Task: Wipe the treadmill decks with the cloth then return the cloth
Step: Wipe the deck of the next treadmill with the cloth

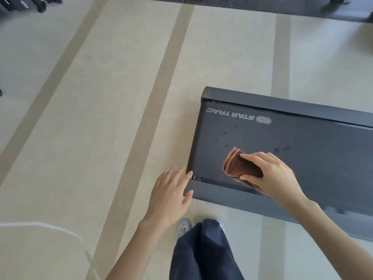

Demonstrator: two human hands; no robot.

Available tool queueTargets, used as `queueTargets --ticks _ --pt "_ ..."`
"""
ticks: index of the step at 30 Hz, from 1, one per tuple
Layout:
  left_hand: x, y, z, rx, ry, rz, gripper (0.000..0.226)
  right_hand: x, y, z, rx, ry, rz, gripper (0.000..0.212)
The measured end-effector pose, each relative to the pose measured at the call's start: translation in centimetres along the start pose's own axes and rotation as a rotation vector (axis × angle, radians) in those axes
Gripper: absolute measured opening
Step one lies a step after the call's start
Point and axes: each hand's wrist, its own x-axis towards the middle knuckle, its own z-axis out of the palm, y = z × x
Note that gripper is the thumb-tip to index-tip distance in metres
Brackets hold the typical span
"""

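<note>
Head view, single frame. We record the right grip (270, 174) closed on the folded brown cloth (240, 166): thumb at its near edge, fingers curled over its top, cloth pressed flat onto the treadmill deck (302, 138) near the end of the belt. Left grip (169, 190) is spread, fingers straight, holding nothing. Its fingertips are at the end corner of the near side rail (222, 191), and we cannot tell whether they touch it. Just beyond the cloth we note dark spots (280, 150) on the belt. A STAR TRAC logo (230, 115) sits by the far rail. Below the hands are a dark trouser leg (201, 255) and a pale shoe (183, 227) on the striped beige floor (101, 118).
</note>
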Motion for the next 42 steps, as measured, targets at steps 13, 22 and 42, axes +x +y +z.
queueTargets --ticks 13,22,42 --pt "17.8 -10.8 32.4 0.082 -0.034 0.092 0.049 6.3 13.9 35.8 0.026 0.004 -0.014 0.046" --pt "25.4 -15.1 49.3 0.142 0.072 0.203 0.055 10.5 22.9 53.0 -0.081 0.188 -0.06 0.043" --pt "21.5 -16.1 54.1 -0.06 0.255 0.125 0.064 -1.8 26.8 54.3 -0.041 0.088 -0.31 0.039"
